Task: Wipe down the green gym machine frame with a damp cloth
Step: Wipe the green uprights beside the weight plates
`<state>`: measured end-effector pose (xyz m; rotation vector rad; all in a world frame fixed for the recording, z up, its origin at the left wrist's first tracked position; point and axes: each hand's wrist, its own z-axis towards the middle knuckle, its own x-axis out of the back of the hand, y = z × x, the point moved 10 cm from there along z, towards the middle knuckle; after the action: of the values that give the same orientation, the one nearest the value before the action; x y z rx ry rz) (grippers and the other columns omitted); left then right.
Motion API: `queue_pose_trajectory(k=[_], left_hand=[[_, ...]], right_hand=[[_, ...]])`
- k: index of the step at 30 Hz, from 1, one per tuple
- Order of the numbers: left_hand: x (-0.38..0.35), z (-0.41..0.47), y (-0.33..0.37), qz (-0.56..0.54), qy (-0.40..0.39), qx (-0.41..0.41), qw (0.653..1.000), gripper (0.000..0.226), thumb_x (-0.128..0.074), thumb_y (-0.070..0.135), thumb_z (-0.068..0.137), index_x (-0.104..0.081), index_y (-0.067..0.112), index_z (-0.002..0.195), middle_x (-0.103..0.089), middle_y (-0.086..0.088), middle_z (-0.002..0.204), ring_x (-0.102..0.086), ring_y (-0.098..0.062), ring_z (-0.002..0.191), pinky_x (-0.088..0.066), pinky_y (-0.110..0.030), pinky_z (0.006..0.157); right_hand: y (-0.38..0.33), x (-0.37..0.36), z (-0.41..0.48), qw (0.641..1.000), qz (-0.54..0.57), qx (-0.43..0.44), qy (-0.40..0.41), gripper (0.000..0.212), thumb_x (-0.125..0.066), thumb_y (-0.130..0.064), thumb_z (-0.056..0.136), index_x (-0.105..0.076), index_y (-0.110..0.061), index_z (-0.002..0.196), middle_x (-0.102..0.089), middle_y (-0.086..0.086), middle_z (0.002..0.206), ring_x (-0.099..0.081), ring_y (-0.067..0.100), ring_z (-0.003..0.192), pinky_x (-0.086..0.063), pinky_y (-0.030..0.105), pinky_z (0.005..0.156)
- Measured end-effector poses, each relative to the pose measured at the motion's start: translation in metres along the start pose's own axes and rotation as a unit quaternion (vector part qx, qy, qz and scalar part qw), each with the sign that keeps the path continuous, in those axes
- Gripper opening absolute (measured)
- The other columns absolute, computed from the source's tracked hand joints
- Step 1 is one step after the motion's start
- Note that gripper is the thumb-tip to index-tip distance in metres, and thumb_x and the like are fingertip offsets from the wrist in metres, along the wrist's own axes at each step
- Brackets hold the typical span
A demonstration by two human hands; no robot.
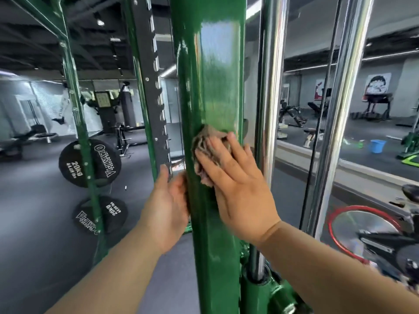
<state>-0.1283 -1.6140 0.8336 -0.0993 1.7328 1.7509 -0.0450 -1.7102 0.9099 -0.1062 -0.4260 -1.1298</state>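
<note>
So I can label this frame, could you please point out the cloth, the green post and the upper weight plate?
cloth (200, 143): head view, bunched folds at its left edge.
green post (213, 75): head view, shiny front face above the cloth.
upper weight plate (105, 159): head view, lettered right half.

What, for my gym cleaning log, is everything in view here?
post: 1, green, centre
cloth: 1, brown-striped, against the post's front
rods: 2, chrome, right of the post
notched rail: 1, dark grey, left of the post
weight plates: 2, black, on a green upright at left
bucket: 1, blue, floor at far right
flywheel: 1, silver with red rim, lower right
left hand: 1, bare, resting against the post's left side
right hand: 1, bare, pressing the cloth flat
</note>
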Motion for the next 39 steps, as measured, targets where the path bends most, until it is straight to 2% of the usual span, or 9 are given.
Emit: queue_pose_trajectory(k=[6,9,17,22,27,30,33,36,39], left_hand=[[0.002,-0.009,-0.002,0.035,0.062,-0.021,0.997,0.064,-0.014,0.059,0.100,-0.063,0.020,0.116,-0.071,-0.005,0.116,-0.068,-0.013,0.102,-0.047,-0.030,0.085],[0.005,-0.011,-0.008,0.014,0.075,-0.025,0.997,0.067,-0.014,0.063,0.098,-0.060,0.022,0.125,-0.068,-0.010,0.124,-0.068,-0.019,0.106,-0.053,-0.035,0.080],[0.001,-0.017,-0.009,0.024,0.108,-0.049,0.993,0.065,-0.017,0.062,0.099,-0.059,0.023,0.128,-0.068,-0.007,0.123,-0.066,-0.021,0.112,-0.047,-0.042,0.092],[0.002,-0.020,-0.003,0.089,0.146,-0.078,0.982,0.054,-0.014,0.049,0.106,-0.062,0.024,0.112,-0.073,0.014,0.108,-0.069,0.000,0.095,-0.048,-0.026,0.088],[0.005,-0.022,-0.009,0.048,0.164,-0.058,0.984,0.071,-0.012,0.063,0.098,-0.060,0.019,0.123,-0.070,-0.008,0.120,-0.068,-0.019,0.108,-0.050,-0.039,0.087],[0.004,-0.021,-0.010,0.051,0.167,-0.056,0.983,0.073,-0.011,0.064,0.098,-0.059,0.018,0.127,-0.069,-0.008,0.121,-0.065,-0.022,0.114,-0.047,-0.045,0.099],[0.010,-0.020,-0.012,0.054,0.172,-0.065,0.981,0.068,-0.011,0.062,0.099,-0.063,0.020,0.114,-0.074,-0.003,0.109,-0.070,-0.016,0.102,-0.049,-0.039,0.090],[0.014,-0.018,-0.021,0.044,0.150,-0.054,0.986,0.067,-0.011,0.061,0.100,-0.065,0.021,0.110,-0.075,-0.001,0.106,-0.071,-0.012,0.097,-0.049,-0.035,0.086],[0.016,-0.020,-0.025,0.046,0.137,-0.030,0.989,0.067,-0.011,0.059,0.101,-0.062,0.019,0.117,-0.074,0.001,0.110,-0.069,-0.013,0.104,-0.046,-0.038,0.097]], right_hand=[[0.001,-0.057,-0.116,0.983,-0.066,0.107,-0.132,0.091,-0.038,-0.008,0.078,-0.002,-0.033,0.157,-0.015,-0.008,0.159,0.005,0.024,0.153,-0.001,0.046,0.123],[-0.005,-0.043,-0.092,0.983,-0.020,0.136,-0.119,0.081,-0.036,-0.007,0.080,-0.018,-0.033,0.155,-0.019,-0.007,0.160,0.006,0.022,0.152,0.001,0.045,0.123],[0.014,-0.022,-0.046,0.976,0.201,-0.075,-0.025,0.077,-0.050,0.002,0.087,-0.028,-0.029,0.154,-0.015,-0.006,0.164,-0.004,0.024,0.153,-0.015,0.055,0.121],[0.049,-0.018,-0.055,0.838,0.432,-0.333,-0.008,0.061,-0.040,-0.017,0.104,-0.014,-0.042,0.153,-0.020,-0.040,0.146,-0.015,-0.027,0.132,-0.017,0.008,0.114],[0.087,0.010,0.033,0.790,0.483,-0.376,-0.029,0.044,-0.033,-0.052,0.102,-0.046,-0.039,0.142,-0.041,-0.012,0.151,-0.033,0.007,0.142,-0.024,0.037,0.121],[0.083,-0.003,0.008,0.753,0.527,-0.388,-0.068,0.039,-0.033,-0.052,0.102,-0.058,-0.036,0.127,-0.060,-0.007,0.132,-0.055,-0.001,0.121,-0.043,0.026,0.106],[0.066,-0.049,-0.078,0.742,0.465,-0.445,-0.187,0.025,-0.028,-0.066,0.098,-0.049,-0.059,0.111,-0.032,-0.019,0.155,-0.039,0.004,0.139,-0.037,0.020,0.108],[0.061,-0.056,-0.124,0.708,0.429,-0.511,-0.230,0.051,-0.024,-0.077,0.089,-0.061,-0.043,0.086,-0.060,-0.011,0.120,-0.061,-0.004,0.088,-0.050,0.011,0.074],[0.076,-0.031,-0.065,0.709,0.430,-0.531,-0.174,0.068,-0.020,-0.064,0.098,-0.065,-0.014,0.108,-0.069,0.005,0.086,-0.067,-0.002,0.079,-0.051,0.013,0.060]])
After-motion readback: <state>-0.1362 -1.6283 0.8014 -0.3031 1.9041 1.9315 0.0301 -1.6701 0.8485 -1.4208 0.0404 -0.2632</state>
